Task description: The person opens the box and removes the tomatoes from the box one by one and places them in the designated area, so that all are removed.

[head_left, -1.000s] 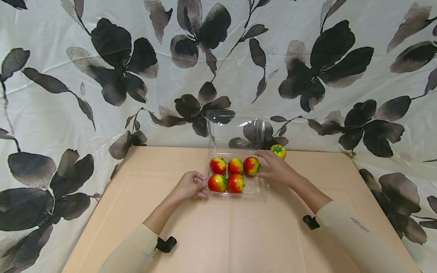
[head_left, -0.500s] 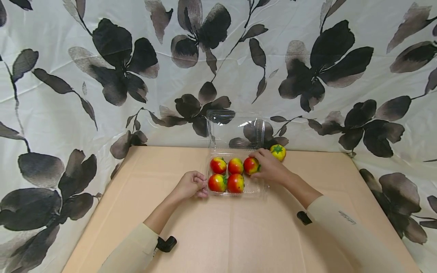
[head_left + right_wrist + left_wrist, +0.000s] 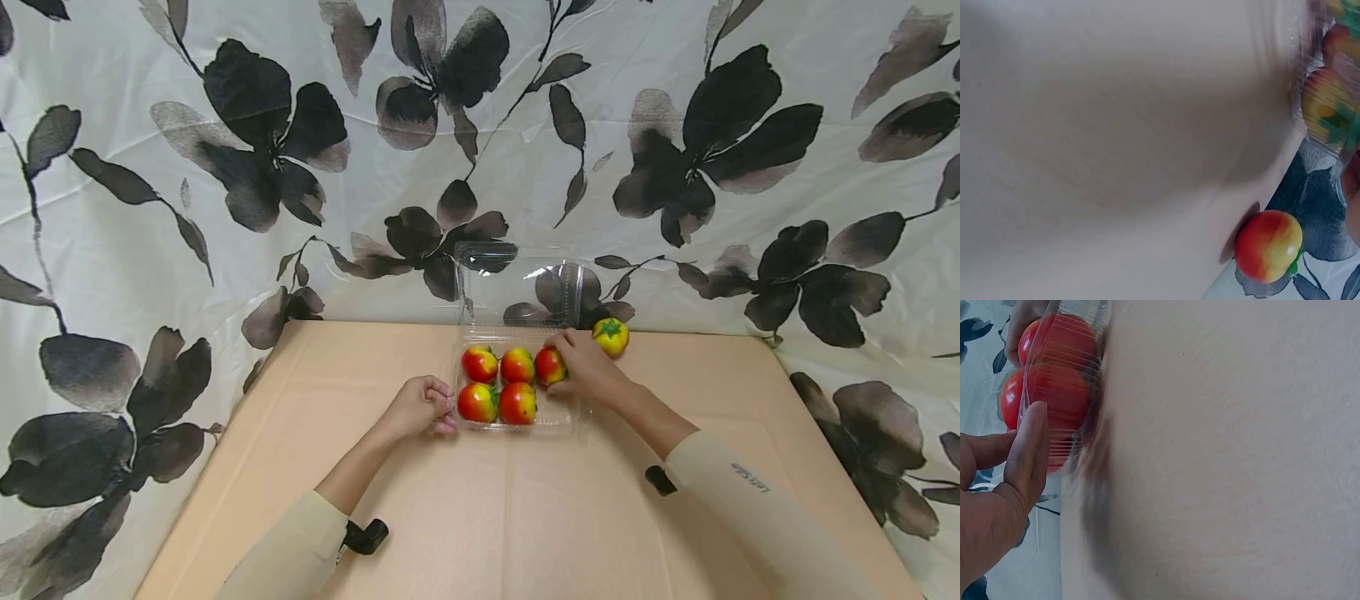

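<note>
A clear plastic clamshell box (image 3: 551, 417) lies with its lid (image 3: 517, 287) raised at the back. Inside sit several red-and-yellow tomatoes (image 3: 517, 404) with green tops, in two rows. My left hand (image 3: 420, 406) pinches the box's left rim; in the left wrist view its thumb and fingers (image 3: 1029, 447) meet at the wall. The right hand (image 3: 588, 367) reaches into the box and grips the tomato at the back right (image 3: 550, 365), covering part of it. Behind that hand, outside the box, rests another tomato (image 3: 611, 336), also visible in the right wrist view (image 3: 1269, 245).
The box stands on a tan cardboard-like tabletop (image 3: 450, 517), near its back edge. A white cloth with dark flowers (image 3: 540, 125) hangs directly behind and at both sides. The raised lid stands close to this cloth.
My right hand has moved left, from the box's right side onto the back right tomato, which has shifted very slightly left. The left hand has stayed on the rim.
</note>
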{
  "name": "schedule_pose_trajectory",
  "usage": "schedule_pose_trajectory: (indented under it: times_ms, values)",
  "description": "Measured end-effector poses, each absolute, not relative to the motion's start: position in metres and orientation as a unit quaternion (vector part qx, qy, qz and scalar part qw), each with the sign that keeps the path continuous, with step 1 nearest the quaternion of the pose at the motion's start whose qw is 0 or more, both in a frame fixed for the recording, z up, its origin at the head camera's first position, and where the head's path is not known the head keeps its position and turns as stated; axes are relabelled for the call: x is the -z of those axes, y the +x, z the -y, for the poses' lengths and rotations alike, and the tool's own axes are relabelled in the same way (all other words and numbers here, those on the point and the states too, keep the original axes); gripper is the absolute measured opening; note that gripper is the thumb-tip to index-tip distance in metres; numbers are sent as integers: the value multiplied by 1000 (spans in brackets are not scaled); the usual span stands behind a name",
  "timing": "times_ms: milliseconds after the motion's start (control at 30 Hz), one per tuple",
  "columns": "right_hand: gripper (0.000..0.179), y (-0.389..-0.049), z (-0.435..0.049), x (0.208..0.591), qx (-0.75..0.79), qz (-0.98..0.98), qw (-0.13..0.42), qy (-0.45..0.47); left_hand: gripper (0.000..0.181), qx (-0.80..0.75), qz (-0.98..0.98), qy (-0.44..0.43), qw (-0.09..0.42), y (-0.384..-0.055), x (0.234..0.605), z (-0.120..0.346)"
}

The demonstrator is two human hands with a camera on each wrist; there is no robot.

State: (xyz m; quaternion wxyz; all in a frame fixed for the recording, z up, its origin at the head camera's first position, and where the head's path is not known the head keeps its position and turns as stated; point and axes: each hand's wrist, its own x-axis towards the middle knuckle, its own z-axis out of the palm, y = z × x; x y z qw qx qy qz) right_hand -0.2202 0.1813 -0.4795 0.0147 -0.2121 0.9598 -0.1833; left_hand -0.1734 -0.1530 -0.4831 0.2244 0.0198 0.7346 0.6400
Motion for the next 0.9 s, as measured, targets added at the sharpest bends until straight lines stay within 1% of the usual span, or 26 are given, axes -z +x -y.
schedule_pose_trajectory:
  times_ms: [233,467,700,900]
  values:
    - [74,-218,-177,482,194,-957,15,-215,15,-639,-735,15,225,-173,483,153]
    - [71,-220,-179,485,201,-953,2,-226,15,-642,-732,11,227,-173,482,152]
    - [69,-223,-182,490,219,-949,6,-228,16,-643,-732,13,226,-173,483,152]
    - [68,-221,-182,485,246,-943,7,-225,16,-642,-732,12,226,-173,483,152]
